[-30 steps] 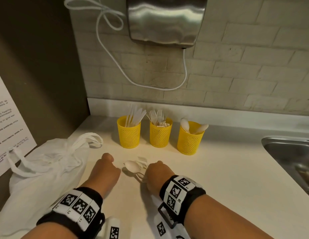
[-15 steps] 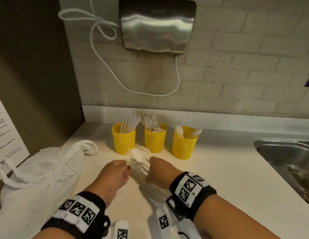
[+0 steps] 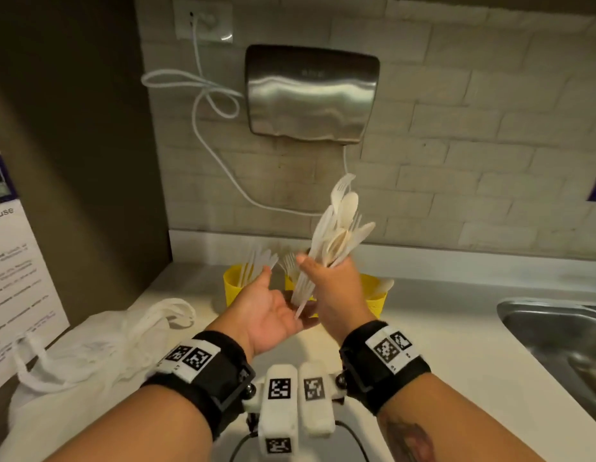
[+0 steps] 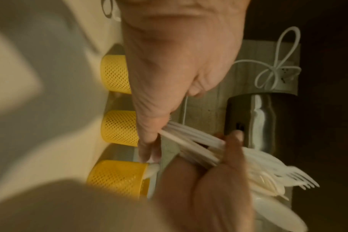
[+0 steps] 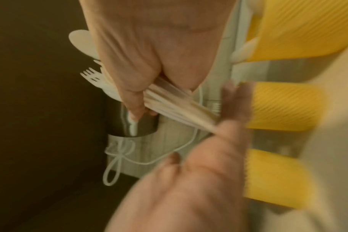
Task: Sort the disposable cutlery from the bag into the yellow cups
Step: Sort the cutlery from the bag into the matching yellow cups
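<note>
Cutlery bundle [image 3: 336,235], lifted off the counter, sits clenched in your right hand [image 3: 333,285]; your left hand [image 3: 270,311], palm open, steadies its handles for sorting.

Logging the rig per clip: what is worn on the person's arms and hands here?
Both forearms are bare, without sleeves. Each wrist has a black strap carrying white square-code tags and a white camera block with a thin black cable. The left hand and right hand are ungloved.
</note>
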`<action>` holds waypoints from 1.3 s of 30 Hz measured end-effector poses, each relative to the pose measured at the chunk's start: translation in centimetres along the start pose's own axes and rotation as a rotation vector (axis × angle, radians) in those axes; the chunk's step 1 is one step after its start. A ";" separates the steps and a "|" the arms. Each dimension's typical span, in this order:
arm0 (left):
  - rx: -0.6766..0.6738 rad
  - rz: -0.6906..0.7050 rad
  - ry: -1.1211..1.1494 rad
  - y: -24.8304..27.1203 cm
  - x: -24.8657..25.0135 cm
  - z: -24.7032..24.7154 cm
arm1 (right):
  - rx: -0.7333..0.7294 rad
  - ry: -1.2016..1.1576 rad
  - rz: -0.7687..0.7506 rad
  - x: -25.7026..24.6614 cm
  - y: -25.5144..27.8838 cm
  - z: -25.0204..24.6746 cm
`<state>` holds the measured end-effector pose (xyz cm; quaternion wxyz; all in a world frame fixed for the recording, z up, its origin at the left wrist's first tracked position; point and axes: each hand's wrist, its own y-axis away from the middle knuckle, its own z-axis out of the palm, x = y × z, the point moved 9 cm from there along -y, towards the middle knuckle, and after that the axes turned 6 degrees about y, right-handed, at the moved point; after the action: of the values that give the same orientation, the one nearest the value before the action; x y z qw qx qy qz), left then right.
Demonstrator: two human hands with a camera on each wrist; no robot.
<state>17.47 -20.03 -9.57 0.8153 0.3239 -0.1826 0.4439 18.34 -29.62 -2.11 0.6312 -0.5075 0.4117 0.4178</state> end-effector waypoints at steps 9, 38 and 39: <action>0.120 -0.010 -0.136 0.2 -1.0 -3.8 | -0.201 0.019 0.056 2.5 1.8 2.2; 0.134 0.657 -0.792 0.8 3.3 0.5 | -0.334 0.626 -0.007 7.3 3.5 2.7; 0.142 0.700 -0.759 1.1 4.0 0.5 | -0.350 0.536 0.074 7.8 3.7 2.5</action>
<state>18.75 -17.54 -6.43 0.4705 0.4362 -0.5319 0.5527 17.52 -25.85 -10.21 0.3879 -0.6851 0.5031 0.3564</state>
